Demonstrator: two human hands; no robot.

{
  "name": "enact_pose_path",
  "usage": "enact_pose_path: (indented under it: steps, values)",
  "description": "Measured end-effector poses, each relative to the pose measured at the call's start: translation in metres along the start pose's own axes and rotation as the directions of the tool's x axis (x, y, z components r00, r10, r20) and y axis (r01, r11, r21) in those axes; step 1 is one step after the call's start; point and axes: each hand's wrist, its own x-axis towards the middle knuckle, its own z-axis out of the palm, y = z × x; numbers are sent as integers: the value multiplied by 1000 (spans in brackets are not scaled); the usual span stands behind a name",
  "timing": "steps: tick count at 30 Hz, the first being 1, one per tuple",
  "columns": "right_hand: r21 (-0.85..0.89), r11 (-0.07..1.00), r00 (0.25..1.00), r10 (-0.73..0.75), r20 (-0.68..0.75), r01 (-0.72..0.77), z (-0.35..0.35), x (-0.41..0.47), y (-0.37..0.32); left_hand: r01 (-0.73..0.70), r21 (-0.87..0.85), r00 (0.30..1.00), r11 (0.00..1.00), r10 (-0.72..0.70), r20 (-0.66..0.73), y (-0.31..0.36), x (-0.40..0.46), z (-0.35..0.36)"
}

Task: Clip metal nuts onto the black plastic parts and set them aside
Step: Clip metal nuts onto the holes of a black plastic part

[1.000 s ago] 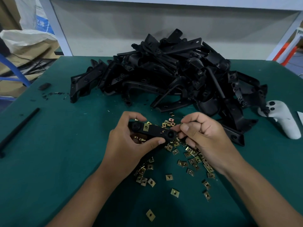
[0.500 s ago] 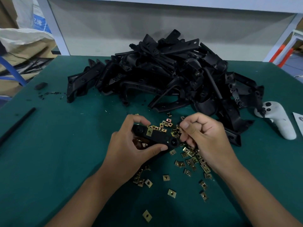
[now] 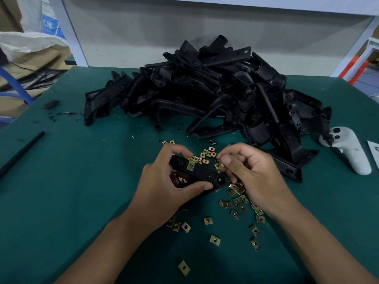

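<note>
My left hand [image 3: 164, 187] grips a black plastic part [image 3: 202, 172] low over the green table [image 3: 61, 201], thumb under it and fingers over its far edge. One brass metal nut [image 3: 191, 165] sits clipped on the part's upper face. My right hand [image 3: 254, 175] hovers at the part's right end with fingers curled, pinching a metal nut [image 3: 217, 166] between thumb and forefinger. Several loose brass nuts [image 3: 238, 203] lie scattered on the table under and around both hands.
A big heap of black plastic parts [image 3: 215, 91] fills the table's far middle. A white controller [image 3: 348, 152] lies at the right. A black rod [image 3: 20, 152] and a small black piece [image 3: 51, 103] lie at the left. Cardboard and bags stand beyond the left edge.
My right hand drew back slightly from the part's right end and rose a little, holding a nut. My left hand kept its grip on the part.
</note>
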Motion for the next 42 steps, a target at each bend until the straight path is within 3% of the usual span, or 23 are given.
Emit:
enact_pose_path:
  steps: [17, 34, 42]
  values:
    - [-32, 999, 999, 20, 28, -20, -2, -2, -3, 19, -3, 1000, 1000, -19, 4, -1, 0, 2]
    - [-134, 987, 996, -79, 44, 84, -2, -8, -7, 30, -33, 999, 999, -31, -19, -1, 2, -2]
    - [-215, 968, 986, -104, 129, 131, 0, -8, 3, 40, -64, 999, 997, -40, -1, -2, 3, -5]
